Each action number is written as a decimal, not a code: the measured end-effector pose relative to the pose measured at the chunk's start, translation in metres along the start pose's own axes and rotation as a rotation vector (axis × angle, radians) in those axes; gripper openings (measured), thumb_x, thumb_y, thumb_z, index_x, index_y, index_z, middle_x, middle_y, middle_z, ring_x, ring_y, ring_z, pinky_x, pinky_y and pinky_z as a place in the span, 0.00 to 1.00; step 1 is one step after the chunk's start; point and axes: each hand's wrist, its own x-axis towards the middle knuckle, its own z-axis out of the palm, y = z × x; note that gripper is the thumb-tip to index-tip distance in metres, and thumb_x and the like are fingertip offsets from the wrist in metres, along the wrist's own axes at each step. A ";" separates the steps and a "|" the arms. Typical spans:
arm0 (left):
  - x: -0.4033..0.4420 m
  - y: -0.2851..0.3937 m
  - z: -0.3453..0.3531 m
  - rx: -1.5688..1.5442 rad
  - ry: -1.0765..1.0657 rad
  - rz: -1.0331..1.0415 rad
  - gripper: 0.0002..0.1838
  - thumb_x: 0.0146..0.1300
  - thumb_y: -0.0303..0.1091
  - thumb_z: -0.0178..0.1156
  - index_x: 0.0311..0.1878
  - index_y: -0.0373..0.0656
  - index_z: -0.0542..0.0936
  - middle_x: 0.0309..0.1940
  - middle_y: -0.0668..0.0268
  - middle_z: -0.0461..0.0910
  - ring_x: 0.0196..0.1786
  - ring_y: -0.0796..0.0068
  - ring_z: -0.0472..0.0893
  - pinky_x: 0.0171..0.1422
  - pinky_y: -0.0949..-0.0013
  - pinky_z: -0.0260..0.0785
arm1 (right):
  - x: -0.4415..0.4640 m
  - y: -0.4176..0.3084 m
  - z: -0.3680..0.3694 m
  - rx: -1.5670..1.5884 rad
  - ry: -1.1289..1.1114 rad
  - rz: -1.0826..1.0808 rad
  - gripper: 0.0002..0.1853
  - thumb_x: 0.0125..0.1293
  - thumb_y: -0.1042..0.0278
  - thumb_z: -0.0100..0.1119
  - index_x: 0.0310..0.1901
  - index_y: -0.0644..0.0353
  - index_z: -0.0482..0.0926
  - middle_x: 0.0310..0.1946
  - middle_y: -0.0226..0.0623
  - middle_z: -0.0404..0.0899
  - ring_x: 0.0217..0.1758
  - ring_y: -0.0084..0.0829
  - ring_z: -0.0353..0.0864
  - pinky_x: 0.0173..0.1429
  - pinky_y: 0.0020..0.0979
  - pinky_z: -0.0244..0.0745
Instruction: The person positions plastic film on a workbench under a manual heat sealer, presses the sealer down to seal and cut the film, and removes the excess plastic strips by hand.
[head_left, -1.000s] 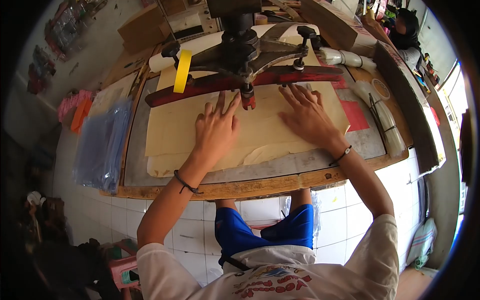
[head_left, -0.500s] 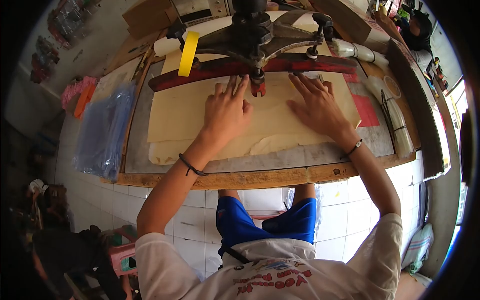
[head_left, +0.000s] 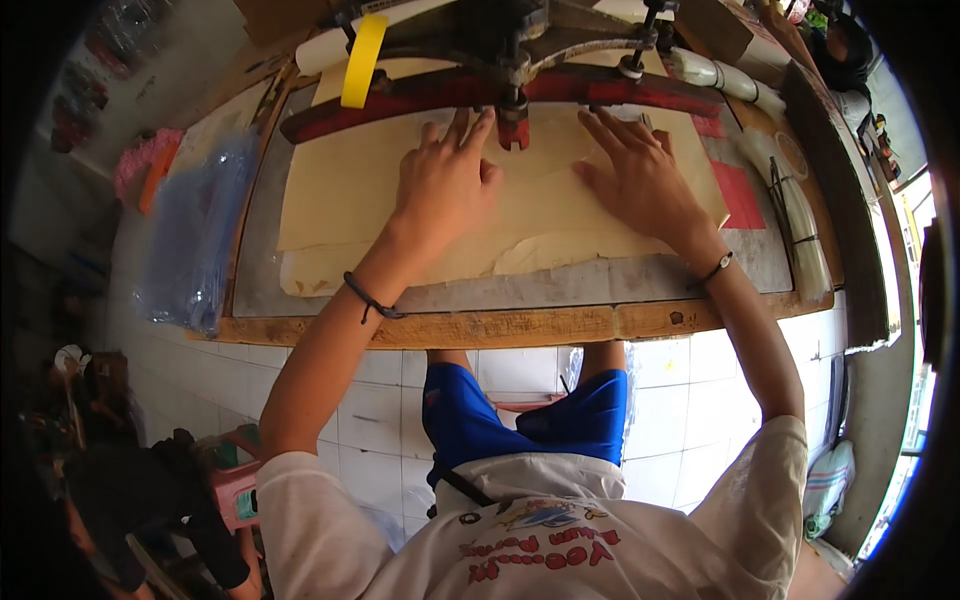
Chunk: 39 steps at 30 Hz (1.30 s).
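Both hands rest on tan sheets [head_left: 350, 200] that lie on a grey board with a wooden edge. My left hand [head_left: 445, 185] has its fingers spread, their tips close to a red metal bar [head_left: 420, 95]. Across from it, my right hand [head_left: 640, 175] lies with fingers apart near the same bar. Between the hands a red notched piece [head_left: 514, 132] points down from the dark metal frame. A yellow tape roll [head_left: 364, 62] hangs at the left of that frame.
Clear plastic sleeves [head_left: 195, 240] lie at the left edge. Bundled plastic [head_left: 790, 210] and a long cardboard piece [head_left: 840, 200] are at the right. A pink stool [head_left: 235, 490] stands lower left beside a person in black [head_left: 140, 500]; another person [head_left: 845, 50] is upper right.
The view has tilted, so the bar and table sit higher in it. My hands stay on the sheets with fingers near the bar; the person in black shows more at lower left.
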 end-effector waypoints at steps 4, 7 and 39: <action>0.000 -0.001 0.003 0.021 0.020 0.006 0.30 0.59 0.36 0.60 0.68 0.42 0.78 0.65 0.49 0.80 0.57 0.39 0.82 0.51 0.46 0.85 | 0.000 0.004 0.007 -0.010 0.046 -0.030 0.34 0.75 0.45 0.57 0.76 0.53 0.70 0.74 0.47 0.72 0.75 0.56 0.70 0.77 0.58 0.60; 0.001 -0.002 0.002 0.010 0.017 0.020 0.29 0.60 0.34 0.60 0.66 0.38 0.75 0.67 0.49 0.79 0.55 0.35 0.82 0.52 0.45 0.85 | 0.000 0.005 0.007 -0.016 0.046 -0.034 0.34 0.75 0.45 0.57 0.76 0.54 0.70 0.74 0.47 0.73 0.75 0.53 0.71 0.76 0.57 0.61; -0.005 -0.014 -0.001 0.065 -0.077 0.010 0.27 0.66 0.41 0.56 0.68 0.46 0.80 0.72 0.60 0.77 0.61 0.45 0.80 0.64 0.51 0.78 | -0.004 0.007 -0.003 0.160 0.001 -0.039 0.29 0.75 0.47 0.57 0.70 0.59 0.75 0.74 0.48 0.72 0.78 0.49 0.66 0.81 0.54 0.57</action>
